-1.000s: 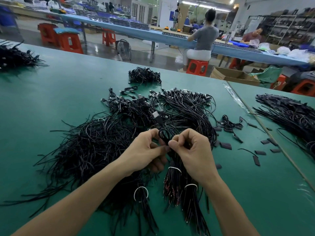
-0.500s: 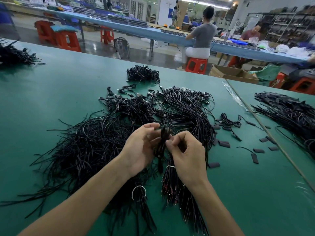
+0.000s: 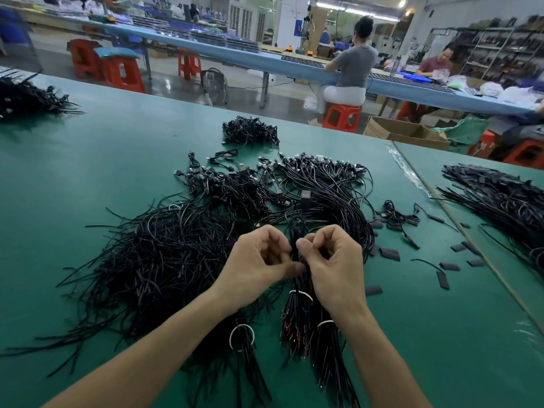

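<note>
1. Left hand [image 3: 259, 257] is up over the green table [image 3: 117, 160], fingers curled in, thumb and fingertips pinching a black cable [image 3: 297, 234].
2. Right hand [image 3: 332, 266] sits just beside it, knuckles almost meeting, also curled tight and pinching that same cable, with the thumb on top.
3. The cable stands between the two hands, above the middle of the table. A plug [image 3: 305, 197] shows just beyond the fingers, but I can't tell if it belongs to this cable.
4. Under the wrists lie the banded bundles [image 3: 297, 322], each cinched by a white band [image 3: 300, 294], cut ends pointing back at the worker.
5. Off to the left sprawls the big loose heap [image 3: 164, 254] of cables.
6. Further back sits a small coiled pile [image 3: 250, 132]. To the right, short black sleeve pieces [image 3: 390, 254] are scattered on the green.
7. Far right, another cable pile [image 3: 506, 201] lies on the neighbouring table.
</note>
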Action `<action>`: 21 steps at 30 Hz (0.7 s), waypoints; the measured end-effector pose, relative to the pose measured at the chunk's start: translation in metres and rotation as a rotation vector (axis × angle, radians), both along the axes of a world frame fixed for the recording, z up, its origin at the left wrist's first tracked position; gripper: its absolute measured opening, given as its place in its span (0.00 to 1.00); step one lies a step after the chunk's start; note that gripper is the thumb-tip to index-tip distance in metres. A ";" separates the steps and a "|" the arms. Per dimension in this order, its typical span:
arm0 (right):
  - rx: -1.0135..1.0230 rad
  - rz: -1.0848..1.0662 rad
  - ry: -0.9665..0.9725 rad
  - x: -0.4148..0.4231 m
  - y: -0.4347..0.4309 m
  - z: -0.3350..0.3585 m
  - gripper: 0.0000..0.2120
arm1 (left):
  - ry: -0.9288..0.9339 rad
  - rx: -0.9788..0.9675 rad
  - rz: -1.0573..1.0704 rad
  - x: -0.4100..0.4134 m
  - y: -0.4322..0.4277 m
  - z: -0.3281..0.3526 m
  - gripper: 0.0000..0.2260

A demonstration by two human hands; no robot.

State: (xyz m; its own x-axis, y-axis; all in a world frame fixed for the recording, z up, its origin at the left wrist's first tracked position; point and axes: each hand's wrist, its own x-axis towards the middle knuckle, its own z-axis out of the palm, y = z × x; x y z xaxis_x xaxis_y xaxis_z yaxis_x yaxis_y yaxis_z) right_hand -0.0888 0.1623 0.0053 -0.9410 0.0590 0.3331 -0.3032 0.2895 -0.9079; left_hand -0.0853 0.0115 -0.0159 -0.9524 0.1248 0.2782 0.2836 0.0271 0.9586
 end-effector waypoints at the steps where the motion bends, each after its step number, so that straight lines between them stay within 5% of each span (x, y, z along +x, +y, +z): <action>1: -0.012 0.001 0.008 0.001 -0.001 -0.001 0.16 | -0.003 -0.066 0.029 0.000 0.001 -0.002 0.13; 3: -0.048 0.004 0.026 0.003 -0.001 -0.001 0.16 | -0.034 -0.175 0.065 0.000 0.003 -0.005 0.09; 6: -0.065 0.053 0.039 0.005 -0.001 0.000 0.16 | -0.169 -0.047 0.038 0.002 0.007 -0.003 0.02; 15: -0.068 0.102 -0.011 0.008 -0.003 -0.006 0.15 | -0.466 0.545 -0.132 -0.003 0.005 0.010 0.18; 18: -0.136 0.133 -0.081 0.008 -0.002 -0.011 0.14 | -0.407 0.500 -0.172 -0.004 0.000 0.013 0.09; 21: -0.225 0.181 -0.162 0.007 -0.002 -0.014 0.14 | -0.252 0.390 -0.176 -0.003 -0.006 0.007 0.12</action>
